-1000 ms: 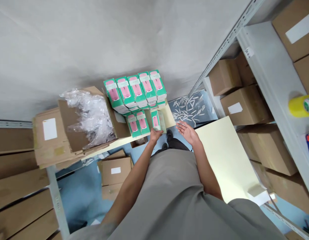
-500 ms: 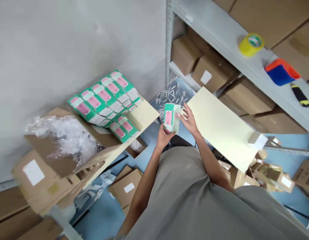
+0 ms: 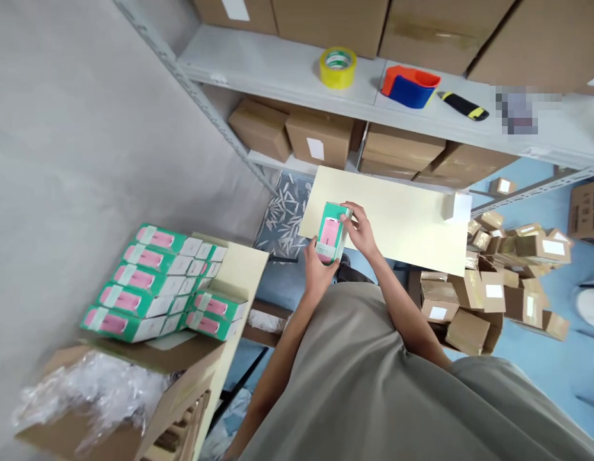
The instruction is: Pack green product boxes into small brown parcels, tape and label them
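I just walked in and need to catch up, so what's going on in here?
A person holds a green and pink box with the left hand at its lower end and the right hand at its upper side, over a pale board. Similar boxes stand in rows at left, beside a carton of clear plastic wrap.

Illegible lettering (image 3: 327,248) on held box (image 3: 331,232), pixelated item (image 3: 518,117)

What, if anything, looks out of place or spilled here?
White strips lie scattered by the wall, as if spilled. Crumpled clear plastic bulges from an open carton, and small cartons lie in a tilted jumble on the blue floor. An item on the upper shelf is pixelated. The held green box shows no obvious damage.
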The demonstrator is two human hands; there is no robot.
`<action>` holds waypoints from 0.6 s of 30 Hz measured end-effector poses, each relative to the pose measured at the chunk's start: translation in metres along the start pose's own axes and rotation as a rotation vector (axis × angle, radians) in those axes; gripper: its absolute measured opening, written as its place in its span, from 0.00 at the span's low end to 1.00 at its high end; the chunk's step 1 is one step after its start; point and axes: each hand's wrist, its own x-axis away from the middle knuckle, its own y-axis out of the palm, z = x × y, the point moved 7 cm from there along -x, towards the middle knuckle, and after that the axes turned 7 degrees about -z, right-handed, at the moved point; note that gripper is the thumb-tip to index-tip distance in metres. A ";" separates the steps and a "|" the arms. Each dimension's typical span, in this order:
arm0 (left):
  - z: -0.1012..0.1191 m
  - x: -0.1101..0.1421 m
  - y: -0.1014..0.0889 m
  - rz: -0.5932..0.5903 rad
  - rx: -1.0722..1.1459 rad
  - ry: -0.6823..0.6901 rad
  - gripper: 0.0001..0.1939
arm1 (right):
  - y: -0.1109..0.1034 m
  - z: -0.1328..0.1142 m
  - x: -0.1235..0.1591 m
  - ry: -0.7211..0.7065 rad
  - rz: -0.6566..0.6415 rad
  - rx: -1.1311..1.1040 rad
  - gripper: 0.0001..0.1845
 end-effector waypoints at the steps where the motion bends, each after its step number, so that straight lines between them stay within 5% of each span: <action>1: 0.006 -0.008 0.004 -0.009 0.031 0.007 0.48 | -0.011 0.001 -0.004 0.002 0.030 -0.011 0.35; 5: 0.025 -0.040 0.027 -0.163 0.260 -0.075 0.37 | -0.062 0.011 -0.027 0.031 0.165 -0.077 0.38; 10: 0.031 -0.068 0.073 -0.412 0.685 -0.401 0.30 | -0.118 0.031 -0.060 0.037 0.261 -0.195 0.35; 15: 0.029 -0.080 0.113 -0.408 1.030 -0.811 0.16 | -0.147 0.044 -0.085 0.061 0.241 -0.300 0.36; 18: 0.033 -0.082 0.129 -0.364 1.165 -0.961 0.17 | -0.156 0.046 -0.096 0.050 0.219 -0.299 0.36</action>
